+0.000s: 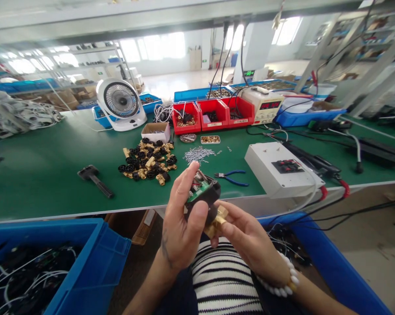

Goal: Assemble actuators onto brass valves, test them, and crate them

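My left hand (181, 223) grips a small black part with a green circuit board (202, 190) on top, thumb and forefinger wrapped around it. My right hand (246, 238) holds the brass fitting (217, 222) at the bottom of the same part, fingers pinched on it. Both hands are close together over my lap, just in front of the green table's near edge (86, 213). A pile of similar brass and black parts (149, 164) lies on the table beyond them.
Blue-handled pliers (233, 176), a heap of small metal pins (199, 154), a black tool (95, 178), a white switch box (281, 174), a white fan (120, 104) and red bins (212, 114) are on the table. Blue crates (95, 262) with wired parts stand beside my legs.
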The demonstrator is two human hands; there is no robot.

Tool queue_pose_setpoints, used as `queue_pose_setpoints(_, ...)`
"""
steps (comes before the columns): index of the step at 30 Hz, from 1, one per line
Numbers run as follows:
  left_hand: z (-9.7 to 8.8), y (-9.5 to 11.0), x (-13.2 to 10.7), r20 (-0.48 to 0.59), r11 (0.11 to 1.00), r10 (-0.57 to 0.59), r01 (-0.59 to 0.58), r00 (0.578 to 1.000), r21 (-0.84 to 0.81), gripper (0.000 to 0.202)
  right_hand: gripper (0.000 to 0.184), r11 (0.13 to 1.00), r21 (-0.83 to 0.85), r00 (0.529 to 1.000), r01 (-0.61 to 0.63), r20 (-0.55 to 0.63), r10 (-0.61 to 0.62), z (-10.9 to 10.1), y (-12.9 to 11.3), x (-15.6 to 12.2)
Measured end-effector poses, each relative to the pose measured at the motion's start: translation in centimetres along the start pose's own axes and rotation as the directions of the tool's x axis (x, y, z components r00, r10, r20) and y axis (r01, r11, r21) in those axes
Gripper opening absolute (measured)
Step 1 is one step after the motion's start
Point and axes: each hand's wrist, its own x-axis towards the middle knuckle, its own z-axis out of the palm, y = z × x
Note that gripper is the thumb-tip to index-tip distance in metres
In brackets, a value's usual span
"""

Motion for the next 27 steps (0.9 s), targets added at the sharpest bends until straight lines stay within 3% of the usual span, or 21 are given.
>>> queue_pose_setpoints(3,0.0,-0.1,0.1,0.022,0.999,0.006,-0.007,1.0,0.039,0.049,0.046,0.994,-0.102,0.997,0.029,-0.073,-0.037,0.3,0.0,0.0)
queue_pose_setpoints(9,-0.2,-0.7,0.1,0.106,0.999,-0.045,0.044,0.993,0.011,0.051,0.051,0.994,-0.107,0.998,0.009,-0.067,-0.016,0.2,0.0,-0.1)
queue_pose_setpoints(12,-0.7,-0.7,0.1,0.096,0.976,0.025,-0.045,0.995,0.214,0.068,0.044,0.996,-0.08,0.991,0.03,-0.131,-0.04,-0.2,-0.1,0.2)
queue_pose_setpoints(15,-1.0,-0.5,-0.2,0.123,0.899,0.069,-0.115,0.99,0.423,0.087,0.046,0.995,-0.086,0.978,0.041,-0.199,-0.058,-0.5,-0.1,0.4)
queue_pose_setpoints(19,-0.8,-0.2,-0.8,0.171,0.853,0.048,-0.129,0.984,0.506,0.097,0.048,0.991,-0.119,0.975,0.067,-0.204,-0.091,-0.5,0.2,0.3)
queue_pose_setpoints(24,0.1,-0.1,-1.0,0.112,0.879,0.064,-0.109,0.992,0.464,0.087,0.045,0.938,-0.32,0.969,0.134,-0.154,-0.191,-1.0,-0.1,0.1)
queue_pose_setpoints(27,0.5,0.2,-1.3,0.07,0.925,0.069,-0.09,0.995,0.369,0.085,0.046,0.828,-0.499,0.898,0.257,-0.194,-0.395,-1.6,-1.0,0.6)
